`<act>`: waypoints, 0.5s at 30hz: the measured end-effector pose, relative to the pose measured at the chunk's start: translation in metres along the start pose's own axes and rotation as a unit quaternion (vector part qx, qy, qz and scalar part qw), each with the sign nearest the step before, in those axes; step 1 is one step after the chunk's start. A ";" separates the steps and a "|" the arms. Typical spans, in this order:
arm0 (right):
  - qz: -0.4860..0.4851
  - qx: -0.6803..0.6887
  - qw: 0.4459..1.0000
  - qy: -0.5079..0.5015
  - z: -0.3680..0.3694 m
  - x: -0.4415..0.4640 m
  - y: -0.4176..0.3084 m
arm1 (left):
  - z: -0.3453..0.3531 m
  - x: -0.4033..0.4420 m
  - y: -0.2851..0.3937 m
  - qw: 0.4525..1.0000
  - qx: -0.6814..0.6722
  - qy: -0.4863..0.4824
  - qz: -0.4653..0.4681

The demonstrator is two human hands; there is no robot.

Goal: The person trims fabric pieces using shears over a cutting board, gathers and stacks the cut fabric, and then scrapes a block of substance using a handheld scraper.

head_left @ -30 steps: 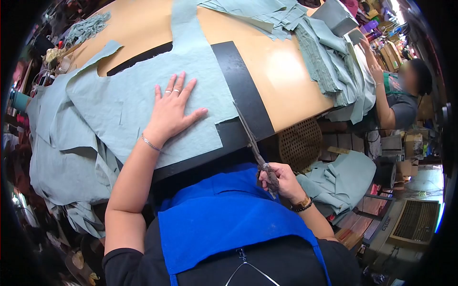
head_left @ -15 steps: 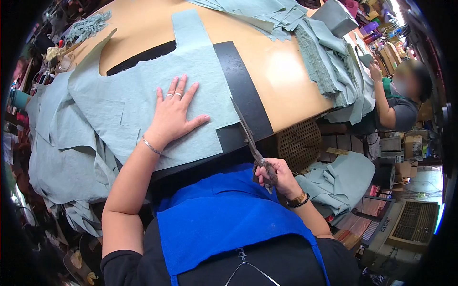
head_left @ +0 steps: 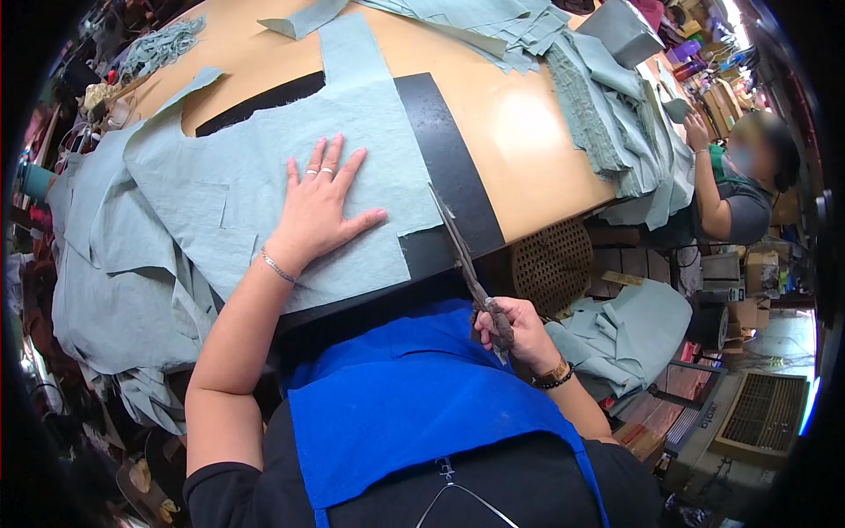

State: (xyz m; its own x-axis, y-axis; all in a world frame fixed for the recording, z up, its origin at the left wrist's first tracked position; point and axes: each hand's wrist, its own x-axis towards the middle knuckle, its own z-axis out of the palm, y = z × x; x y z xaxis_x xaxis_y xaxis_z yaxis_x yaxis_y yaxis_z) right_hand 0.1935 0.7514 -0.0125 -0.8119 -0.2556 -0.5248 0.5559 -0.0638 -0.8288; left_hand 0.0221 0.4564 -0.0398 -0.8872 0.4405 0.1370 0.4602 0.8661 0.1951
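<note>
My left hand lies flat with fingers spread on a pale green cloth, which has a long strip reaching toward the far side. Under the cloth is a black board on the tan table. My right hand is wrapped round the handles of long dark scissors. Their blades look nearly closed and point away from me, beside the cloth's right edge. A small notch shows in the cloth near its lower right corner.
Stacked green cloth and a grey block stand at the back right. A co-worker is at the right. More cloth lies by a woven seat. Thin scraps lie at the far left.
The scissors, more open half a second ago, have drawn nearer to shut. At the far side, the strip's end has come apart, and a loose piece now lies beyond it. My left hand has barely moved.
</note>
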 end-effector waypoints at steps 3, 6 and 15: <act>-0.001 0.004 1.000 -0.003 0.002 0.004 -0.003 | -0.003 -0.002 0.005 1.000 0.004 -0.002 -0.002; -0.012 0.021 1.000 -0.004 0.006 0.014 -0.005 | -0.003 -0.007 0.010 1.000 0.003 -0.012 0.005; -0.037 0.015 0.999 0.002 0.002 0.012 0.009 | -0.003 -0.009 0.013 1.000 0.004 -0.017 0.001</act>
State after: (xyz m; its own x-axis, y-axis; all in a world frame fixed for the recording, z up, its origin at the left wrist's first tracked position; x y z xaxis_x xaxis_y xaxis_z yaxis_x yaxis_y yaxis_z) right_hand 0.1886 0.7457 -0.0259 -0.8520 -0.2453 -0.4626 0.4988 -0.1115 -0.8595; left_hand 0.0359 0.4634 -0.0352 -0.8867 0.4502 0.1050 0.4622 0.8667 0.1876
